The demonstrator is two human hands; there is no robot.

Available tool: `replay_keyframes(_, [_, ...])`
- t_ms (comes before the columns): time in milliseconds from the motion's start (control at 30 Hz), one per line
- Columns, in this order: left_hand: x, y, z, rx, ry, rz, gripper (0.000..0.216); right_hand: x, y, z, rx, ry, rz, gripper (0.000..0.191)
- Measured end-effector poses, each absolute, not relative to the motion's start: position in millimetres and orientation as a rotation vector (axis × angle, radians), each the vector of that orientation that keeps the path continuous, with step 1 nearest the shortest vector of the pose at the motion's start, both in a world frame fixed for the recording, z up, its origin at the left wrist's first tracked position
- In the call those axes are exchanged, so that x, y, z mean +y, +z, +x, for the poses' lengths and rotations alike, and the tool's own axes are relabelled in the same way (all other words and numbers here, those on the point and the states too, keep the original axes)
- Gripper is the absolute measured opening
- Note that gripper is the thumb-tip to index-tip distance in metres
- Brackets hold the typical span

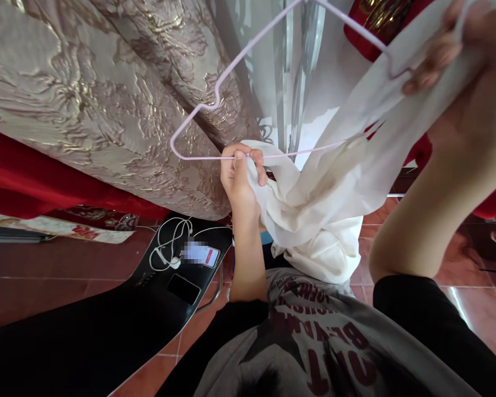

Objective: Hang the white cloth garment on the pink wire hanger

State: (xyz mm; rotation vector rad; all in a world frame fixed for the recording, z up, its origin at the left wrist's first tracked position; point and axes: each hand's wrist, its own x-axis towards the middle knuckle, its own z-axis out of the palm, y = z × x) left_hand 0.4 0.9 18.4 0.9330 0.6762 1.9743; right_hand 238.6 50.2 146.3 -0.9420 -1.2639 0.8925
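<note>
A pale pink clothes hanger [242, 58] spans the upper middle of the view, its hook end cut off by the top edge. My left hand [243, 176] is closed around the hanger's bottom bar, pinching a bit of white cloth [322, 253] against it. This thin, sheer cloth passes over the bar, bunches in front of my body and stretches up to the right. At upper right, my right hand [442, 52] is raised and slightly blurred, its fingers curled on the raised part of the cloth, close to the hanger's right shoulder.
A heavy patterned curtain [149, 99] hangs at the left, with red fabric [58, 176] beneath it. On a black seat [149, 298] lie a lit phone [202, 253], a dark phone [184, 289] and a white cable [161, 248]. Reddish tiles [165, 336] cover the floor.
</note>
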Motion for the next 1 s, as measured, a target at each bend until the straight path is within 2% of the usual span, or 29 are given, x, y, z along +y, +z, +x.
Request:
replay_keyframes(67, [-0.5, 19.5, 2.8, 0.672, 1.988, 0.923, 0.026, 62.8, 140.3, 248.7, -0.939, 0.882, -1.055, 0.046])
replay_keyframes(133, [-1.3, 20.9, 5.3, 0.745, 1.992, 0.884, 0.027, 67.4, 124.6, 256.4, -0.585, 0.719, -1.105, 0.062])
replay_keyframes(267, [0.6, 19.2, 8.3, 0.851, 1.924, 0.851, 0.026, 53.5, 81.5, 253.4, -0.283, 0.32, -1.012, 0.052])
replay_keyframes(433, [3.8, 12.8, 7.0, 0.666, 1.906, 0.871, 0.02, 38.1, 49.5, 201.3, -0.758, 0.18, -0.8, 0.02])
replay_keyframes(467, [3.2, 12.8, 6.0, 0.635, 1.892, 0.871, 0.019, 37.1, 46.2, 188.8, -0.936, 0.175, -0.783, 0.019])
replay_keyframes(567, [-1.6, 14.7, 3.0, 0.613, 1.854, 0.904, 0.02, 34.1, 34.5, 161.9, -1.505, 0.38, -0.927, 0.043])
replay_keyframes(633, [-6.1, 14.5, 1.1, 0.673, 1.797, 0.913, 0.018, 31.2, 23.6, 156.1, -1.637, 0.51, -1.072, 0.053])
replay_keyframes(700, [-10.0, 10.9, -2.0, 0.768, 1.743, 0.867, 0.009, 28.3, 12.0, 158.3, -1.594, 0.5, -1.157, 0.057])
replay_keyframes(800, [-13.1, 3.6, -14.3, 0.883, 1.809, 0.7, 0.027, 25.4, 0.0, 167.3, -1.519, 0.424, -1.137, 0.058])
replay_keyframes(867, [-15.1, 4.3, -29.1, 0.949, 1.895, 0.561, 0.031, 24.6, -2.9, 171.2, -1.509, 0.43, -1.117, 0.057])
replay_keyframes(1000, [-22.0, 29.6, -64.1, 0.997, 1.997, 0.505, 0.045, 23.8, -2.5, 169.6, -1.505, 0.468, -1.106, 0.055])
